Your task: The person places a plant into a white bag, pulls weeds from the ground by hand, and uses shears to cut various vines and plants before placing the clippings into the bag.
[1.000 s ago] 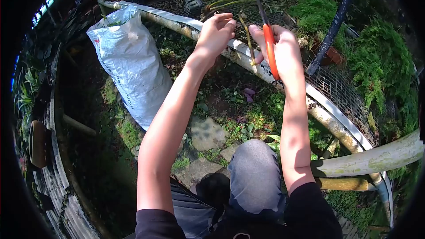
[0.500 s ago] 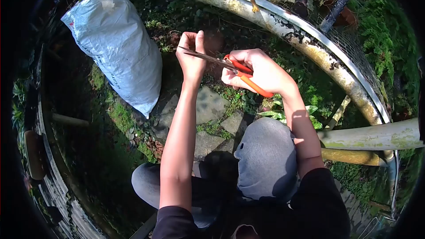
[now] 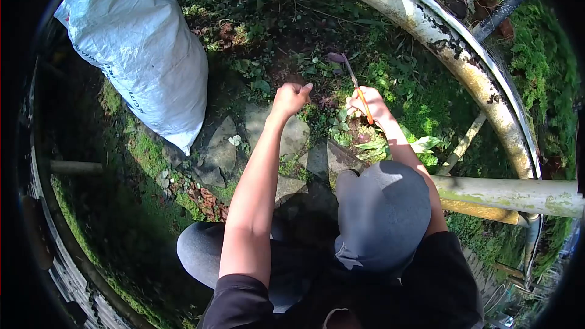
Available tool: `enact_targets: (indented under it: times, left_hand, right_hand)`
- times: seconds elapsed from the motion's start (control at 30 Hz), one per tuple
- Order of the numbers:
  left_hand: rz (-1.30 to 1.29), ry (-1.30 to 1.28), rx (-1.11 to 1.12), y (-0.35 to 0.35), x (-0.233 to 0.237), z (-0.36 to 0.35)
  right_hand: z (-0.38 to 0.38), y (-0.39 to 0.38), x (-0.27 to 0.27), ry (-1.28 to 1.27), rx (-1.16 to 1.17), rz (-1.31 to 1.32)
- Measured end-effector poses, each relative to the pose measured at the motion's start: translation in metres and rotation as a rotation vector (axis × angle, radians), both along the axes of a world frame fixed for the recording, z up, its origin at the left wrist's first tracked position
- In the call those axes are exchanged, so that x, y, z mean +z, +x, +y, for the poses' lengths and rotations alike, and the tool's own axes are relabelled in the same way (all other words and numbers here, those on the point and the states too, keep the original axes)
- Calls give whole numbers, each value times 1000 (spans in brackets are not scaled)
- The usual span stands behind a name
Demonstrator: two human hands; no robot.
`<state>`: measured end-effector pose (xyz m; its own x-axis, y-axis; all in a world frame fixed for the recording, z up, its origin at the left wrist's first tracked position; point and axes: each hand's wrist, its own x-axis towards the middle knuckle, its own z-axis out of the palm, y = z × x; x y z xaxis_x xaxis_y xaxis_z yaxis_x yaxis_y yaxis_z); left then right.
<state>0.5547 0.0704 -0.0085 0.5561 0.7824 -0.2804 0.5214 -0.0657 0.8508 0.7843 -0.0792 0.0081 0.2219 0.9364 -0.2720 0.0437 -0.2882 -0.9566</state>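
My right hand (image 3: 373, 104) grips orange-handled scissors (image 3: 357, 88), their blades pointing up and away over the weedy ground. My left hand (image 3: 290, 97) is closed in a fist just left of the scissors, low over the small green plants (image 3: 334, 123) and flat stones; whether it holds anything is hidden. I am crouching, with my grey-clad right knee (image 3: 382, 207) below the hands.
A full white woven sack (image 3: 131, 45) lies at upper left. A rusty white curved pipe rail (image 3: 454, 45) with wire mesh arcs across the top right. A pale horizontal pipe (image 3: 512, 194) juts in at right. Mossy stones (image 3: 222, 149) pave the ground.
Both hands have dropped from the raised rail to near the ground. The scissors swung from pointing left across my left hand to pointing upward. The view tilted further down.
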Motion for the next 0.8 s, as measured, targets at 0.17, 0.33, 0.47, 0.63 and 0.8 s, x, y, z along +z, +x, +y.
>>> enact_targets:
  times: [0.17,0.33,0.47,0.63,0.8]
  left_hand:
    - [-170,26,-67,34,-33,6]
    - [-213,8,-18,59,-32,17]
    - [-229,8,19,71,-46,29]
    - [-259,-76,82,75,-50,47]
    - [-211,-98,131,83,-26,66]
  right_hand:
    - [17,58,-4,-159,-220,37]
    - [43,130,-14,-410,-451,191]
    - [78,166,-10,-485,-426,363]
    - [124,202,-42,-441,-409,450]
    - [158,259,-77,-552,-389,429]
